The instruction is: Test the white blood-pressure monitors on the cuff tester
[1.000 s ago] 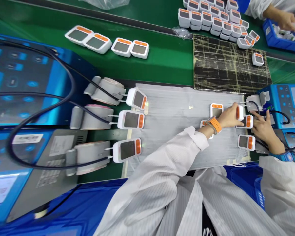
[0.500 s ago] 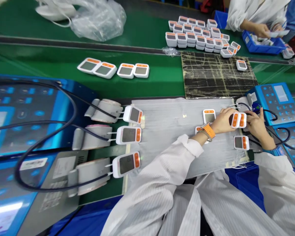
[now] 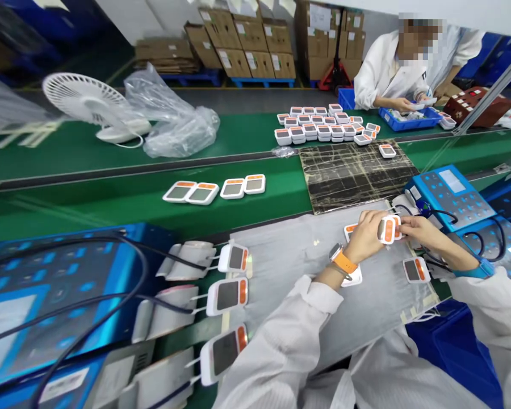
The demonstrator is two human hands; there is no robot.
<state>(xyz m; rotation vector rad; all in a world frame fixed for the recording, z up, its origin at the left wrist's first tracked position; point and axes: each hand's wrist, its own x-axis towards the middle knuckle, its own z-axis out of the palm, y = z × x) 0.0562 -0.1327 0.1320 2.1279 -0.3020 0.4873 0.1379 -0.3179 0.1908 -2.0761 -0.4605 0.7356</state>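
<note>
My left hand [image 3: 364, 236], with an orange-strapped watch on its wrist, is closed on a small white display unit [image 3: 387, 230] with an orange button strip. A second such unit is pressed against its right side. My right hand [image 3: 421, 230] reaches in from the right, its fingers closed at the edge of that second unit. Under my left hand and wrist lie more units, partly hidden, on the grey mat [image 3: 289, 272]. Another white unit [image 3: 416, 270] lies at the mat's right side, below my right hand.
At left, several units [image 3: 227, 296] sit on prongs of holders cabled to a blue tester [image 3: 68, 267]. Another blue tester [image 3: 445, 190] stands at right. Beyond are a dark board [image 3: 353, 176], rows of units [image 3: 310, 132], a fan [image 3: 83, 99] and a co-worker [image 3: 392, 74] with a blue tray [image 3: 409, 120].
The view has tilted upward, showing the fan, cartons and co-worker. My right hand has come away from the right-hand holder to the paired units, its fingers now on one of them.
</note>
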